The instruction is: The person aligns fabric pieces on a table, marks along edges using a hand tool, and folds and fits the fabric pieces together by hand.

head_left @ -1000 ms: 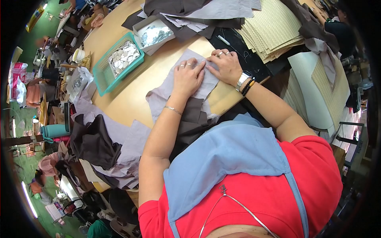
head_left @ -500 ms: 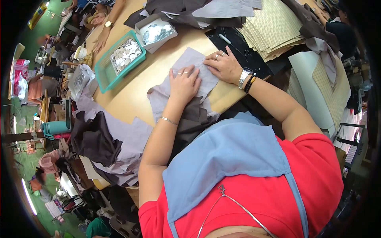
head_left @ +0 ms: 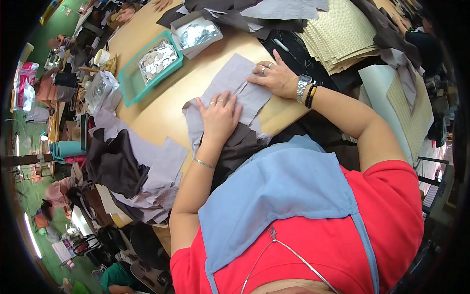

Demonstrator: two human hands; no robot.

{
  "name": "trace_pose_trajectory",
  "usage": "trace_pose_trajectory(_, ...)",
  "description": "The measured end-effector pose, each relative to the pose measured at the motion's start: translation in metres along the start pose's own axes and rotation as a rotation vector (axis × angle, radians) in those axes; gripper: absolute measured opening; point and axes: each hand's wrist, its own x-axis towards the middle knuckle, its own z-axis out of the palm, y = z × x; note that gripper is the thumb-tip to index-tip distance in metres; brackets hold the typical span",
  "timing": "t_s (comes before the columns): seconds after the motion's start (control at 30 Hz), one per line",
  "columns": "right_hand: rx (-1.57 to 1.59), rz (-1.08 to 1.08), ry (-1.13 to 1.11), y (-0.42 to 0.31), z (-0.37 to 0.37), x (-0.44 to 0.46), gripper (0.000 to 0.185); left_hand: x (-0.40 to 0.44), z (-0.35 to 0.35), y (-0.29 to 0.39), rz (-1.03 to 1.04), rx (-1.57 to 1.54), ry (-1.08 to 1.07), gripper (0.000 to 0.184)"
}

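Note:
A piece of grey-lilac fabric [head_left: 226,73] lies on the wooden table, with a narrow crease between my hands. My left hand [head_left: 220,116] rests palm down on the fabric's left part, its fingers stretched out and a little apart. On the upper right part, my right hand [head_left: 279,78] touches the fabric with its fingertips; one finger sticks up away from the others. Neither hand appears to grip anything. Dark brown fabric [head_left: 243,145] sits bunched under the near edge of the grey piece, against my blue apron [head_left: 274,179].
A green basket [head_left: 128,93] of pale flat pieces and a white box [head_left: 198,48] of shiny pieces stand beyond my hands. Woven cream sheets [head_left: 338,36] are stacked at the right, near a white pen-like tool [head_left: 281,45]. More fabric [head_left: 161,164] hangs at the left.
My left hand has shifted slightly left and its fingers have spread. A crease now shows in the fabric between my hands. Another person's watch-wearing arm has drawn back toward the top edge.

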Motion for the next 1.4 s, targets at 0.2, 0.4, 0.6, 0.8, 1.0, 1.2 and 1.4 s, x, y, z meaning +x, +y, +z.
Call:
trace_pose_trajectory(0.2, 0.020, -0.007, -0.147, -0.013, -0.012, 0.007, 0.046, -0.013, -0.008, 0.002, -0.032, 0.035, 0.016, 0.032)
trace_pose_trajectory(0.4, 0.076, 0.024, -0.236, -0.028, -0.014, 0.015, 0.044, -0.025, -0.013, 0.004, -0.091, 0.044, 0.009, 0.033)
trace_pose_trajectory(0.6, 0.044, -0.056, -0.151, -0.038, -0.008, 0.016, 0.046, -0.030, -0.020, 0.008, -0.149, 0.035, 0.002, 0.034)
trace_pose_trajectory(0.8, 0.055, -0.013, -0.247, -0.053, -0.020, 0.017, 0.047, -0.031, -0.022, 0.010, -0.166, 0.032, -0.012, 0.035)
trace_pose_trajectory(1.0, 0.115, -0.035, -0.215, -0.066, -0.018, 0.019, 0.046, -0.034, -0.021, 0.008, -0.185, 0.022, 0.005, 0.035)
trace_pose_trajectory(1.2, 0.132, -0.094, -0.155, -0.077, -0.014, 0.023, 0.046, -0.044, -0.029, 0.002, -0.175, 0.026, -0.009, 0.028)
trace_pose_trajectory(1.4, 0.102, -0.119, -0.097, -0.080, -0.011, 0.023, 0.047, -0.062, -0.034, -0.017, -0.128, -0.056, 0.058, 0.016)
